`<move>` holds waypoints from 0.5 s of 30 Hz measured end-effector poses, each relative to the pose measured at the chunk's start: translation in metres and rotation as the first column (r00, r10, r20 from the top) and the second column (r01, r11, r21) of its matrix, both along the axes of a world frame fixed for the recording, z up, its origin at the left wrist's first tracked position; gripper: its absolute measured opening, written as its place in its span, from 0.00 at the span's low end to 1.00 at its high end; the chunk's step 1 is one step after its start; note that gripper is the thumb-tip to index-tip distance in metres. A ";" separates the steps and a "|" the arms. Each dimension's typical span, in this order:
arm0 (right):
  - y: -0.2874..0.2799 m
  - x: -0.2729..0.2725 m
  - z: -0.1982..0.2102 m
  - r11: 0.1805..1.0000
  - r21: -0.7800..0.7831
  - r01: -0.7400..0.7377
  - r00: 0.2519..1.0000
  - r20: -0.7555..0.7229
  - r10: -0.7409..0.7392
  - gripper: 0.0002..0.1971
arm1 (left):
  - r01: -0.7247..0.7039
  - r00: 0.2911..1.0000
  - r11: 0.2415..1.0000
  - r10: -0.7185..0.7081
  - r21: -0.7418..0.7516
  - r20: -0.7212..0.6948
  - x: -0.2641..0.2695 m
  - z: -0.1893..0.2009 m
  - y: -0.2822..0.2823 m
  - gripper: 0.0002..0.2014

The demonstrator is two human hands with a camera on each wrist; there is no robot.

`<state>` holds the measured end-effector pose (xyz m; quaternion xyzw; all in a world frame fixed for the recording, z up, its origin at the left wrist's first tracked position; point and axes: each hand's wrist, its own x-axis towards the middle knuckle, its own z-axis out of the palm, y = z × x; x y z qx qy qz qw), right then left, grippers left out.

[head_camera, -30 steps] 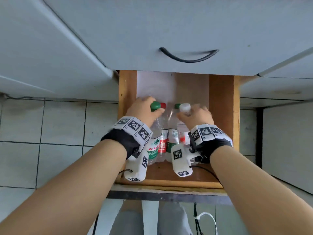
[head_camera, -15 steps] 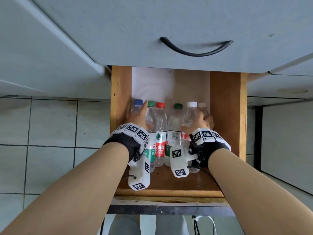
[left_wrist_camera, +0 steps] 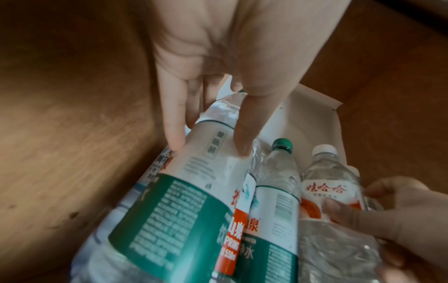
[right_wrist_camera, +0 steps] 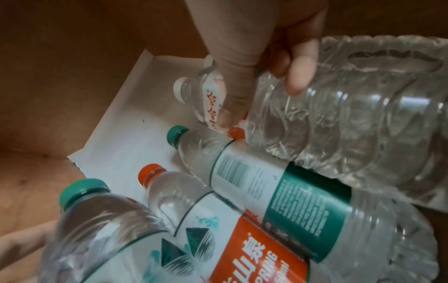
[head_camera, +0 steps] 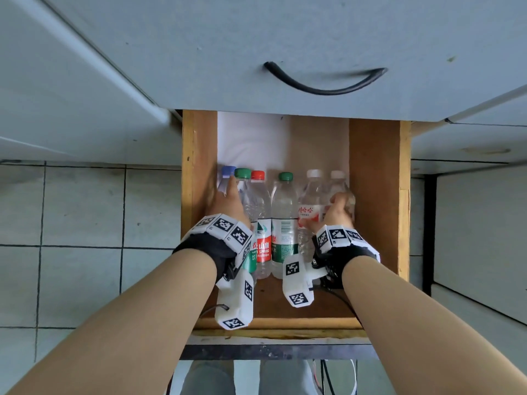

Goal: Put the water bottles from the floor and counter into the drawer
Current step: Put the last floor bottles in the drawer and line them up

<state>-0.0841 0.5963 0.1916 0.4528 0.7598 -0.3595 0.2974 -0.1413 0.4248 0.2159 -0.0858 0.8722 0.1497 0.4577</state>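
My head camera looks straight down into the open drawer [head_camera: 376,195]; both wrist cameras sit close inside it, sharing the middle green-capped bottle [left_wrist_camera: 276,191].

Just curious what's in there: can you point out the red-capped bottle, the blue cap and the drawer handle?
red-capped bottle [head_camera: 263,246]: head view, on its red label.
blue cap [head_camera: 228,171]: head view, cap top.
drawer handle [head_camera: 322,88]: head view, middle of the black bow.

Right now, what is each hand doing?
Left hand: open, straight fingers pressing the leftmost green-capped bottle.
Right hand: grip curled round the rightmost white-capped bottle.
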 end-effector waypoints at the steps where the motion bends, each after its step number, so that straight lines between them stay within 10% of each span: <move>1: -0.001 -0.001 -0.002 1.000 0.018 -0.018 1.000 0.000 0.018 0.21 | -0.001 1.000 1.000 0.001 0.005 -0.007 0.002 0.002 0.000 0.54; 5: 0.008 -0.008 0.005 0.989 -0.112 0.093 0.993 0.079 -0.084 0.18 | -0.027 1.000 0.999 0.027 0.021 -0.013 0.005 0.003 -0.001 0.53; 11: 0.019 0.004 0.019 0.919 -0.106 -0.380 0.870 0.298 0.394 0.34 | -0.129 0.991 0.989 0.125 0.068 0.053 0.011 0.002 0.001 0.60; 15: 0.011 0.008 0.012 0.929 -0.121 -0.351 0.874 0.314 0.371 0.27 | -0.138 0.989 0.989 0.135 0.055 0.053 0.013 0.000 0.002 0.59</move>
